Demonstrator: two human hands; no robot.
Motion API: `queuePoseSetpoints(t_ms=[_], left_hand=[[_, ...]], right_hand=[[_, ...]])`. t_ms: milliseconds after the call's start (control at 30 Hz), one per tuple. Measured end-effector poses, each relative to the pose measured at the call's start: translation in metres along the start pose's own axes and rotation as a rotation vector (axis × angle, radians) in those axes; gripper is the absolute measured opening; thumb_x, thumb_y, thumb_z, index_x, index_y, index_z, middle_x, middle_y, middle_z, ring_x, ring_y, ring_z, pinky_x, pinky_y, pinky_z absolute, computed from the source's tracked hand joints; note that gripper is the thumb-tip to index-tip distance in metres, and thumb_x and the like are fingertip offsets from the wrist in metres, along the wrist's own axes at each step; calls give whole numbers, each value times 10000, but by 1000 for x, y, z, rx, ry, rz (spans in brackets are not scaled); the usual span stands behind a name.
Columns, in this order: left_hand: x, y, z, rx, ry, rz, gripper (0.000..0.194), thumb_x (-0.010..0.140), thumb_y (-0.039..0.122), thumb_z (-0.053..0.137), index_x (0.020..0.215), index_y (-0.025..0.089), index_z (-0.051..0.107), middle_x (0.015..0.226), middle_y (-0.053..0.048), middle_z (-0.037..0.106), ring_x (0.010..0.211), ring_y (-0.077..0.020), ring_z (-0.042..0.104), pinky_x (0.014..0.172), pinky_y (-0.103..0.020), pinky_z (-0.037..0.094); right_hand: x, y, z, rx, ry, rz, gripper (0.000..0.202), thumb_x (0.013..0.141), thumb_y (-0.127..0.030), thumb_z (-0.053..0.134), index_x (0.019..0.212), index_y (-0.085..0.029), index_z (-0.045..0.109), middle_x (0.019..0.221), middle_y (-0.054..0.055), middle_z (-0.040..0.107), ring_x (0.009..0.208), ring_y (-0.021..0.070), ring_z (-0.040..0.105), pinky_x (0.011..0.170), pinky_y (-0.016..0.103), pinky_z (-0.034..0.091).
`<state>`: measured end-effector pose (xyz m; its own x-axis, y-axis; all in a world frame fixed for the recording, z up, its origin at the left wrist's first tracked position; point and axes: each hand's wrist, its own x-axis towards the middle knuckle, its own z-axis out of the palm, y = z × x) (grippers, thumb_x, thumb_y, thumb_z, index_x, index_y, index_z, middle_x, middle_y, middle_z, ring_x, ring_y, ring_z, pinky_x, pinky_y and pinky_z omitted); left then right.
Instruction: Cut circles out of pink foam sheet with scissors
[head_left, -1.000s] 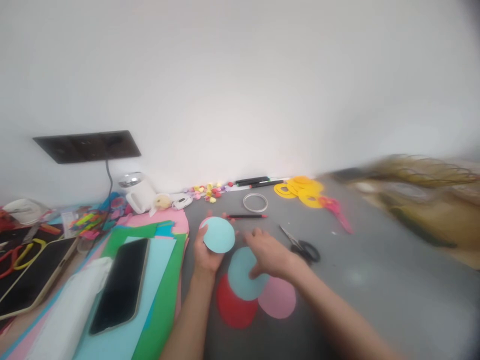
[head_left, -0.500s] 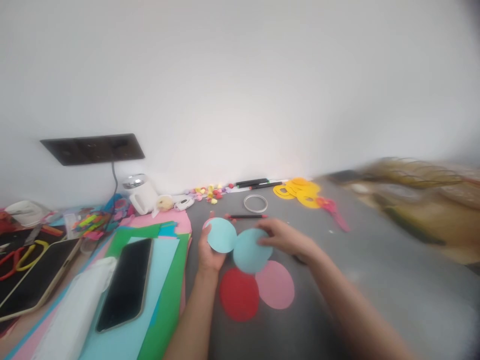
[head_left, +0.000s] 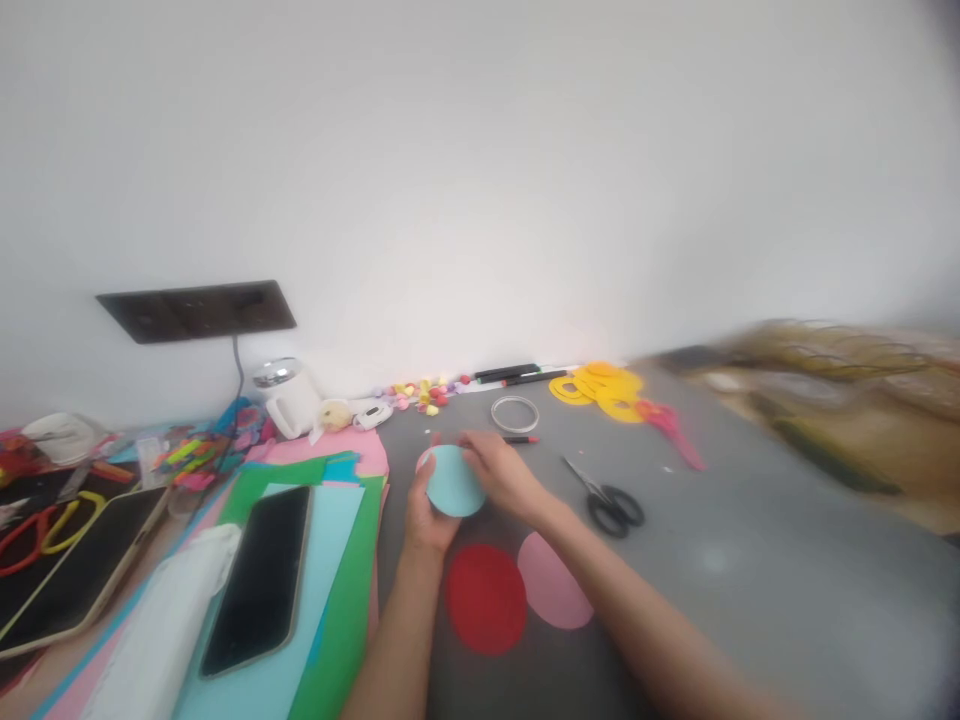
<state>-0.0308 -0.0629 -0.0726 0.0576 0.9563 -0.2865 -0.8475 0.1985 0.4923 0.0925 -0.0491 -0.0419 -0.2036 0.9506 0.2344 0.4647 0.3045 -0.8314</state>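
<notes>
A stack of light blue paper circles (head_left: 456, 482) is held up above the grey tabletop, with a bit of pink paper peeking out at its left edge. My left hand (head_left: 429, 512) grips the stack from the left, thumb on its face. On the other side my right hand (head_left: 504, 470) closes on its upper right edge. Below them on the table lie a red paper circle (head_left: 486, 600) and, partly under my right forearm, a pink paper circle (head_left: 553, 582). Black-handled scissors (head_left: 609, 500) rest to the right of my right hand.
Coloured paper sheets (head_left: 341, 600) lie at left under a black phone (head_left: 259, 580). Near the wall are a metal ring (head_left: 514, 414), black markers (head_left: 510, 373), yellow paper rings (head_left: 600, 385) and pink scissors (head_left: 675, 432). A white glue gun-like device (head_left: 291, 405) stands behind the sheets.
My right hand has brought its separate light blue circle up and left onto the one in my left hand. The black scissors, formerly hidden by my right arm, now show.
</notes>
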Motion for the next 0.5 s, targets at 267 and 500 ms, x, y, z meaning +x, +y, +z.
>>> queuePoseSetpoints(t_ms=[267,500], left_hand=[[0,0,-2,-50,-130,-41,482,807,314,555,1278,276,459,1140,-129,624,1023,-320,615,804,-512,476],[-3,1,0,-99,-116,-65,453,800,436,553,1216,263,502,1136,-134,614,1123,-357,554,865,-593,428]], right_hand=[[-81,4,-59,-389,-319,132,403,721,-132,610,1113,-222,595,1117,80,613,993,235,592,799,322,473],[-107,3,-58,-563,-390,376,497,591,-65,653,1071,-182,591,1010,96,620,873,238,614,632,261,418]])
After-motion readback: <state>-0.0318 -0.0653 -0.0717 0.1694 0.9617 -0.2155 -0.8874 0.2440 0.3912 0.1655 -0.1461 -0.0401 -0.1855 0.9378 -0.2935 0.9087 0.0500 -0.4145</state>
